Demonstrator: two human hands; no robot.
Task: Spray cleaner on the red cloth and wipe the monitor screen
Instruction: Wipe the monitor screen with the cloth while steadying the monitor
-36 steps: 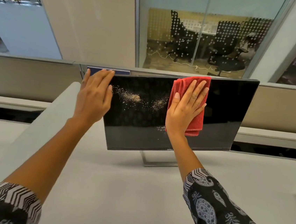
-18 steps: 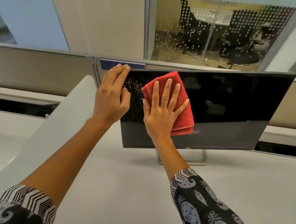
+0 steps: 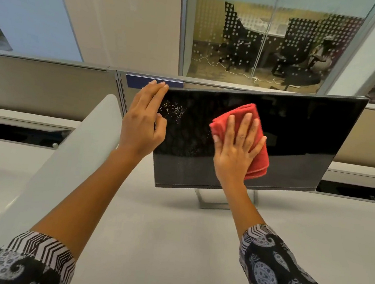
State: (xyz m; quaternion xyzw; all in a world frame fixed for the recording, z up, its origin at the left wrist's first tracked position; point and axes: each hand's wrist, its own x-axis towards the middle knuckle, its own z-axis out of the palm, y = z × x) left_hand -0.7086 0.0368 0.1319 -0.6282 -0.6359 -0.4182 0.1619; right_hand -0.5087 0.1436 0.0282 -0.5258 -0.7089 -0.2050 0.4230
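Red cloth (image 3: 260,156) pressed under my right hand (image 3: 236,154), fingers (image 3: 245,124) flat. My left hand (image 3: 141,123) pinches the monitor (image 3: 310,131) at its nine-o'clock edge.

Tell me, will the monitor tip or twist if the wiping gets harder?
Probably wobbles: the monitor sits on one thin frame stand. The left hand holds its left edge, likely bracing against twist. The red cloth under the right hand looks soft, so should glide.
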